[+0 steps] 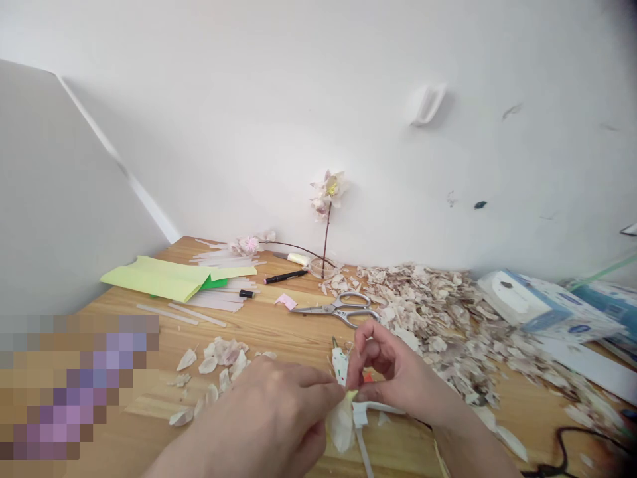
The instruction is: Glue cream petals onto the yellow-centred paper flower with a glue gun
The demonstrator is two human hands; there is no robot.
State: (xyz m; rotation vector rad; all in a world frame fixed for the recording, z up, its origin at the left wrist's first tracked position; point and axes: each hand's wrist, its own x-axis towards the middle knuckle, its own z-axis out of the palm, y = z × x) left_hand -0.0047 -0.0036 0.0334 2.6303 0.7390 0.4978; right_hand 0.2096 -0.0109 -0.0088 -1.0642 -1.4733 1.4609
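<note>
My left hand [291,392] and my right hand [403,375] meet low in the middle, fingertips close together. Pinched between them is a small flower piece with pale petals [342,428] hanging down and a yellow bit [351,396] at its top. My fingers partly hide it. Just behind and beneath lies a white glue gun [340,365] with green marks, its dark nozzle pointing away and much of its body covered by my right hand. A translucent glue stick [365,455] extends toward me below it. Loose petals [223,355] lie beyond my left hand.
Scissors [343,307] lie behind my hands. A large heap of dried petals [423,299] spreads right, beside a tissue pack [552,305] and black cable [562,445]. A finished flower [331,189] stands near the wall. Yellow paper [164,277], glue sticks [219,302] and a marker [286,277] lie left.
</note>
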